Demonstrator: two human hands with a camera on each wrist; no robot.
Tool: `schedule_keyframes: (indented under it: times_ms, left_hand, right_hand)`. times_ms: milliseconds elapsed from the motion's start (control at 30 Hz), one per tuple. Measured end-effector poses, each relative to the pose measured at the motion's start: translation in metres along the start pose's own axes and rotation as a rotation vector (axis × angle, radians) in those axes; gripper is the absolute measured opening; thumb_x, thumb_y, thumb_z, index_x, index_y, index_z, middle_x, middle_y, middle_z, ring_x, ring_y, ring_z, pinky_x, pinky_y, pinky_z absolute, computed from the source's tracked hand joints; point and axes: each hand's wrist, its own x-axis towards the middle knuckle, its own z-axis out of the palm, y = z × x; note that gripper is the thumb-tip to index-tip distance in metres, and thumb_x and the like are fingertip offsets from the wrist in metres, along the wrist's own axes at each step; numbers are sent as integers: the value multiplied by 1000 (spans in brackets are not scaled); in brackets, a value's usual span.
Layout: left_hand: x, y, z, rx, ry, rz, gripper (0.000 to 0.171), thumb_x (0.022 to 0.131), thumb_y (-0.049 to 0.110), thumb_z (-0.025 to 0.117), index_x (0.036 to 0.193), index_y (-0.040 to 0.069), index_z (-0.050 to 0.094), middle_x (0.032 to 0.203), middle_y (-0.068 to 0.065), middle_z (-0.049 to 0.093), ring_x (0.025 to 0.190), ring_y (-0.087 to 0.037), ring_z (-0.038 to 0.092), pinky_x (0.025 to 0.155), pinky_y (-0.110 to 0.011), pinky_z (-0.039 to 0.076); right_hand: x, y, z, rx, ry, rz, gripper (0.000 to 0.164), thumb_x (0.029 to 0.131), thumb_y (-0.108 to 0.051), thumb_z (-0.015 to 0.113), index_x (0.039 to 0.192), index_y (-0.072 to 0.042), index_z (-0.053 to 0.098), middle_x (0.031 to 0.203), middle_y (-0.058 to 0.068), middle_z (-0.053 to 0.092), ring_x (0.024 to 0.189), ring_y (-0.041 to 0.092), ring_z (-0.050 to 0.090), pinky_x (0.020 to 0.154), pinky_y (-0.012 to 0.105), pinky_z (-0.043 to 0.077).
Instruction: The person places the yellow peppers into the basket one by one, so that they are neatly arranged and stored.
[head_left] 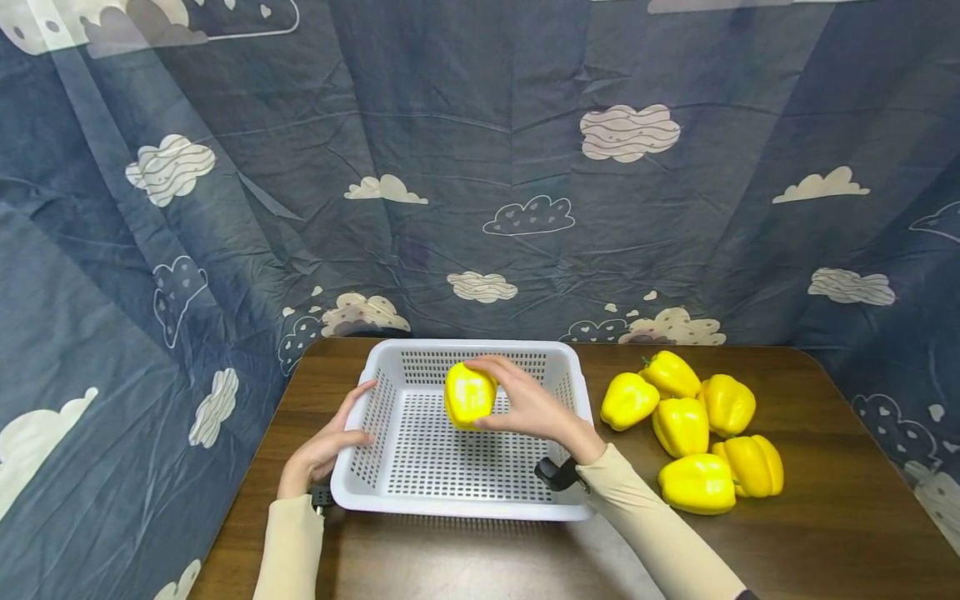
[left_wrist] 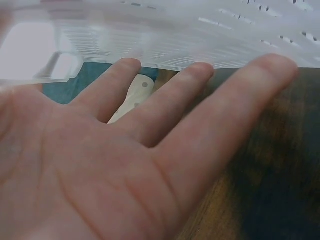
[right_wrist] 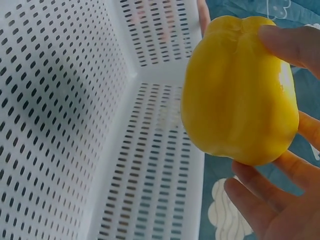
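My right hand (head_left: 525, 406) grips a yellow bell pepper (head_left: 468, 396) between thumb and fingers, above the inside of a white perforated plastic basket (head_left: 465, 510). In the right wrist view the pepper (right_wrist: 240, 95) is large, its lobed end near the thumb and the fingertips at its other end. At the basket's left side, my left hand (head_left: 326, 446) holds the rim, with thumb and a finger over it. Three other fingers stretch along the basket's outer wall in the left wrist view, where the palm of the left hand (left_wrist: 125, 150) faces the camera.
Several more yellow bell peppers (head_left: 681, 427) lie grouped on the brown wooden table (head_left: 840, 517), right of the basket. A dark blue curtain (head_left: 450, 133) with cloud prints hangs behind the table and along its sides.
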Motion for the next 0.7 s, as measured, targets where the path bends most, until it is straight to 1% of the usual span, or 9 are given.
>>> schedule_keyframes:
  times_ms: [400, 700]
  left_hand:
    - [-1, 2, 1, -6, 0, -9, 89, 82, -6, 51, 151, 29, 6, 151, -25, 4, 124, -50, 30, 81, -60, 45]
    - [-1, 2, 2, 2, 8, -12, 89, 82, -6, 51, 151, 30, 7, 151, -26, 5, 124, -53, 30, 79, -59, 46]
  right_hand:
    - [26, 0, 27, -14, -15, -12, 80, 69, -27, 81, 139, -11, 47, 137, 8, 47, 125, 25, 44, 99, 45, 38]
    - [43, 0, 48, -22, -56, -1, 79, 70, -26, 81, 140, -11, 47, 139, 8, 45, 126, 25, 42, 100, 44, 37]
